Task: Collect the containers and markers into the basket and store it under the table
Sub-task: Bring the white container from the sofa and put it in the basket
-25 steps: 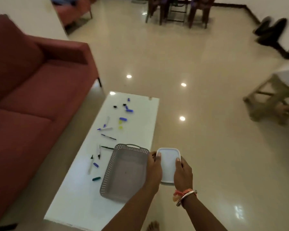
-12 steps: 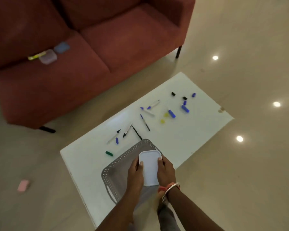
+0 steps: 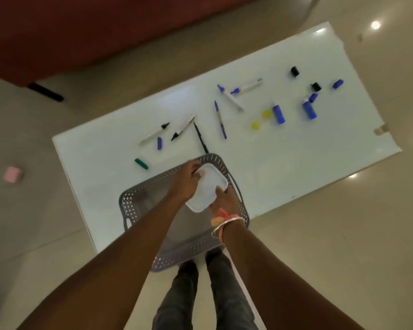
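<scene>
Both hands — left hand [image 3: 185, 184] and right hand [image 3: 225, 199] — hold the white container [image 3: 206, 188], fingers curled round it, over the grey basket [image 3: 134, 203].

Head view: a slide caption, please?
Left hand and right hand hold a white container over the grey basket; markers litter the table.

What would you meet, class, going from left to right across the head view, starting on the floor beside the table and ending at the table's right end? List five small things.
pink block → green cap → white container → nearer yellow cap → rightmost blue cap
</scene>
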Demonstrator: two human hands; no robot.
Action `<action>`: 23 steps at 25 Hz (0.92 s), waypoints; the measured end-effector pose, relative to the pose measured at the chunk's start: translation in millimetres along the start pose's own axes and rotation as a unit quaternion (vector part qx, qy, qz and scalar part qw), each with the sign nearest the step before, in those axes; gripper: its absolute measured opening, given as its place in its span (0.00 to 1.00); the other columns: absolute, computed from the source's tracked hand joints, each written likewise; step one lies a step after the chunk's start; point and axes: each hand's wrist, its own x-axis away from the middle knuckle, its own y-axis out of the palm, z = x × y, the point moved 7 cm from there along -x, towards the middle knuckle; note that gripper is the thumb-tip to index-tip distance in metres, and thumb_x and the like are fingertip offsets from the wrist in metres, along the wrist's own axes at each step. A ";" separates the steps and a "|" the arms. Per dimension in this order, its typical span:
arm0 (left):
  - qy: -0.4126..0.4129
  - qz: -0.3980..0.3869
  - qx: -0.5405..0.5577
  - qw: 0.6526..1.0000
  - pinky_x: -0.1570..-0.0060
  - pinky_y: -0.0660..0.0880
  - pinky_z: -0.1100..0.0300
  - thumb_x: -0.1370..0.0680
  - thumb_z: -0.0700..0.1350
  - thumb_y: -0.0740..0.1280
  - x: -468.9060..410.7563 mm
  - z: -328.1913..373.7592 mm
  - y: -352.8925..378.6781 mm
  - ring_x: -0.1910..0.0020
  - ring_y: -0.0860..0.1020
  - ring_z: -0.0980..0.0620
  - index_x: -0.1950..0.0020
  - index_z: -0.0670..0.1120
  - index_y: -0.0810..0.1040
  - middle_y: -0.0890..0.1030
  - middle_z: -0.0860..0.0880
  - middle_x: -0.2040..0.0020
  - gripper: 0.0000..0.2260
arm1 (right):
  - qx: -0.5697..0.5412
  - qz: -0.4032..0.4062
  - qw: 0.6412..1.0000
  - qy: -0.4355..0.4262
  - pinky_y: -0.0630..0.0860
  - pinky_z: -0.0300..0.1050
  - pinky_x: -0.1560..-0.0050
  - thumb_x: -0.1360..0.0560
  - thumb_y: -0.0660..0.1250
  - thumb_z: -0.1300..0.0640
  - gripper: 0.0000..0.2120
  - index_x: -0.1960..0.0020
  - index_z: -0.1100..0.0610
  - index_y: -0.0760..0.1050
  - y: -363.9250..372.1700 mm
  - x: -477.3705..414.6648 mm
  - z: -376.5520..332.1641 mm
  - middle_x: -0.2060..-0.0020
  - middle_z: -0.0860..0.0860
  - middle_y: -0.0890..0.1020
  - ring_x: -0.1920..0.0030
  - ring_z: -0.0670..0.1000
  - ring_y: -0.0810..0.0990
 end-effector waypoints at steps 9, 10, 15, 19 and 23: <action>0.081 -0.065 -0.175 0.979 0.25 0.62 0.51 0.18 0.41 0.64 -25.0 -0.6 18.9 0.25 0.67 0.43 0.22 0.43 0.65 0.69 0.43 0.24 0.24 | -0.193 0.036 0.972 0.131 0.73 0.61 0.36 0.22 0.65 0.57 0.18 0.35 0.63 0.72 18.4 -18.9 5.3 0.40 0.61 0.78 0.40 0.64 0.78; 0.092 -0.066 -0.187 0.976 0.24 0.61 0.51 0.18 0.41 0.64 -23.9 1.7 19.9 0.24 0.66 0.43 0.21 0.44 0.63 0.68 0.43 0.23 0.25 | -0.197 0.040 0.970 0.133 0.74 0.61 0.36 0.22 0.65 0.56 0.16 0.37 0.62 0.73 18.5 -21.7 6.8 0.40 0.62 0.79 0.41 0.64 0.79; 0.146 -0.063 -0.224 0.962 0.24 0.54 0.56 0.18 0.40 0.63 -19.2 8.7 23.7 0.21 0.60 0.46 0.19 0.43 0.57 0.61 0.44 0.20 0.28 | -0.181 0.072 0.971 0.135 0.76 0.58 0.39 0.24 0.66 0.53 0.07 0.54 0.57 0.76 18.8 -26.5 14.4 0.43 0.59 0.81 0.46 0.60 0.81; 0.210 -0.066 -0.253 0.942 0.22 0.48 0.57 0.18 0.39 0.62 -11.3 8.1 29.5 0.19 0.54 0.47 0.19 0.41 0.53 0.56 0.44 0.18 0.29 | -0.200 0.046 0.971 0.125 0.73 0.31 0.60 0.16 0.47 0.62 0.21 0.25 0.67 0.58 19.8 -24.6 25.9 0.31 0.55 0.73 0.64 0.40 0.75; 0.254 -0.071 -0.274 0.925 0.20 0.45 0.51 0.19 0.35 0.62 -6.1 5.3 36.8 0.18 0.47 0.46 0.19 0.40 0.50 0.51 0.43 0.17 0.32 | -0.225 0.039 0.965 0.126 0.71 0.29 0.50 0.16 0.48 0.62 0.21 0.23 0.65 0.55 20.7 -19.6 26.2 0.26 0.56 0.64 0.41 0.41 0.75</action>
